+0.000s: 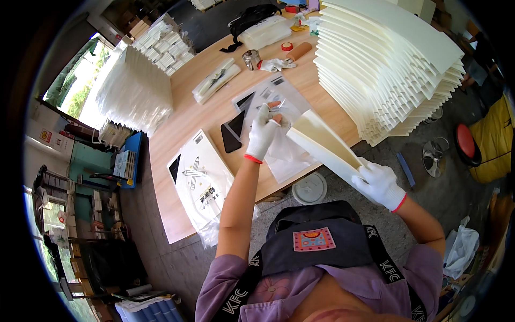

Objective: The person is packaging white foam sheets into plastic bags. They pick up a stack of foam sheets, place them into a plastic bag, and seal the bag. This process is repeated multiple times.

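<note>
White-gloved right hand [378, 183] grasps the lower end of a cream paper bundle [322, 152], held at a slant, its upper end over the counter [185, 121]. Left hand [263, 133], also gloved with bare fingertips showing, is at a clear plastic bag [279, 163]; whether it pinches the film cannot be told. A pencil-printed package [199, 174] lies to the left; a tall cream paper stack [375, 75] stands at the right

window [88, 75]: bright, left | floor [140, 212]: grey | table [182, 110]: wood-grain top
</note>
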`<state>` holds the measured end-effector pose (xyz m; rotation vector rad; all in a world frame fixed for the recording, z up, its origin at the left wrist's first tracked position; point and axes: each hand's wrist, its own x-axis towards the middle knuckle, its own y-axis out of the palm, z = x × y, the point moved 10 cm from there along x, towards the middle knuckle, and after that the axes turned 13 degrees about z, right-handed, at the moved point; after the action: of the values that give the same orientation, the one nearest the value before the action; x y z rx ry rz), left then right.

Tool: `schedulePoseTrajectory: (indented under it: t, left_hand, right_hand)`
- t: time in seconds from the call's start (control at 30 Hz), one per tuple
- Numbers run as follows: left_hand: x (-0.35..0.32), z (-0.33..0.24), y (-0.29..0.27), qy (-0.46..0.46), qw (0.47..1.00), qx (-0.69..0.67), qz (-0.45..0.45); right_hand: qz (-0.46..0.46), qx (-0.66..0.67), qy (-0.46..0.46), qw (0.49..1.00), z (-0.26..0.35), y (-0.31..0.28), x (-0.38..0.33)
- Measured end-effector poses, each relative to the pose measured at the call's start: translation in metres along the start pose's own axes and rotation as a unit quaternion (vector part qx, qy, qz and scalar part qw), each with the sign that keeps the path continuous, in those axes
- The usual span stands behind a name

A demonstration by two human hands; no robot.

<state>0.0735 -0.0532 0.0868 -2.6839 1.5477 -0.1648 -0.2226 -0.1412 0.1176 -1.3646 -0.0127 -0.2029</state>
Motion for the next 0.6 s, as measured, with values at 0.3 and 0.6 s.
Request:
schedulePoseTrajectory:
  t: [0.3,0.6]
  left_hand:
    - [-0.069,-0.037,0.074,0.018,0.989,0.083,0.123]
    - [-0.085,-0.033,0.12,0.158,0.954,0.236,0.095]
  right_hand:
    - [0.215,0.03,0.018,0.976,-0.008,0.065,0.058]
    - [0.166,0.35,0.002,0.922,-0.01,0.112,0.123]
